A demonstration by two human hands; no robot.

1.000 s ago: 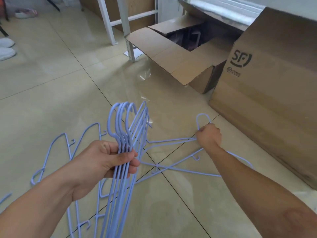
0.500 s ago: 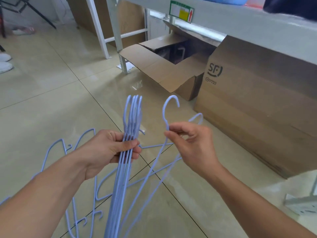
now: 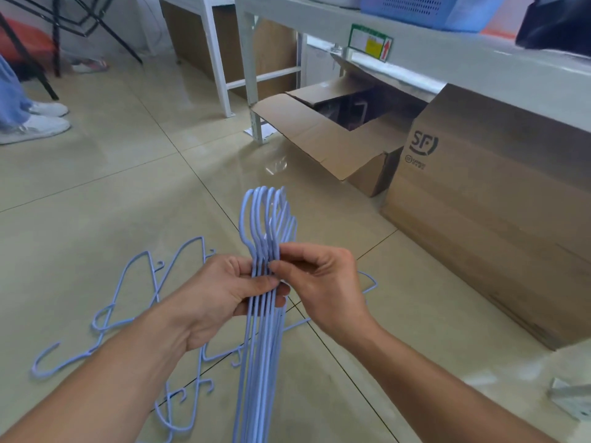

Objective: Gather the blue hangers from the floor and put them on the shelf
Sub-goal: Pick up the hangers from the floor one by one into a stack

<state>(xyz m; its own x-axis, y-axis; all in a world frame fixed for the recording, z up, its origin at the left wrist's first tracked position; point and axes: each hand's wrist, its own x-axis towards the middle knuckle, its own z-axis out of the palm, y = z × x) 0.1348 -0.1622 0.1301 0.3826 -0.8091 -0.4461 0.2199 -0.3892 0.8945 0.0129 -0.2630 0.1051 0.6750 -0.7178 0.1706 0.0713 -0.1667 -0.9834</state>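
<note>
A bundle of several thin blue hangers [image 3: 265, 219] stands upright in mid-view, hooks up. My left hand [image 3: 220, 295] is closed around the necks of the bundle. Pinching the same necks from the right, just below the hooks, is my right hand [image 3: 323, 282]. More blue hangers [image 3: 137, 282] lie tangled on the tiled floor to the left and under my arms. The grey shelf [image 3: 447, 55] runs across the upper right, above the boxes.
A big SF cardboard box [image 3: 499, 212] and an open cardboard box [image 3: 326, 139] sit under the shelf. A blue basket [image 3: 412, 8] stands on the shelf. White shelf legs [image 3: 220, 75] rise behind. Another person's white shoes [image 3: 38, 123] are at far left.
My right hand lifted one hanger off the floor, carried it left and pressed it into the bundle held by my left hand. The view tilted up toward the shelf.
</note>
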